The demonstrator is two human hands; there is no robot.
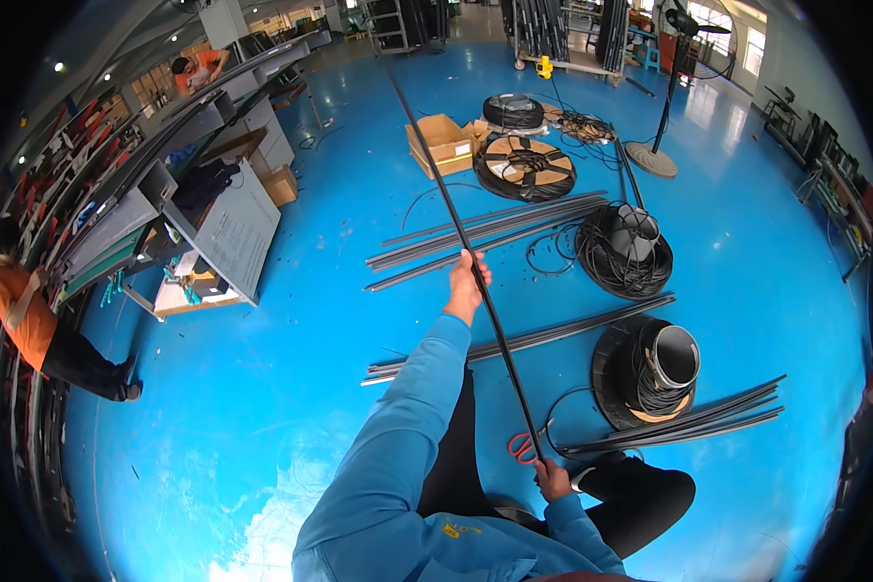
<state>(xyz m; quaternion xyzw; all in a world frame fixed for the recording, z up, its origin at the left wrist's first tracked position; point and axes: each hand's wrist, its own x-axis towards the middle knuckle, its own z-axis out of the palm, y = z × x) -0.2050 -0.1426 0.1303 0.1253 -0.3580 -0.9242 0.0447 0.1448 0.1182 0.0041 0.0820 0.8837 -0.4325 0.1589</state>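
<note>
A long dark bar (pixel 498 335) slants across the view, from near my knees up toward the far left. My left hand (pixel 467 283), arm stretched forward, is closed round its middle. My right hand (pixel 553 479), close to my knee, is closed on its near end. Red-handled scissors (pixel 521 447) show just left of the right hand; whether that hand touches them I cannot tell. A thin black cord (pixel 551 419) curves from beside the bar's near end toward a spool of black cord (pixel 645 373) on my right.
Bundles of dark bars (pixel 543 337) lie across the blue floor ahead, with more bars (pixel 689 424) at right. Beyond are coils of black cord (pixel 526 167), an open cardboard box (pixel 441 145) and a standing fan (pixel 662 116). Two people in orange work by the left bench (pixel 233 228).
</note>
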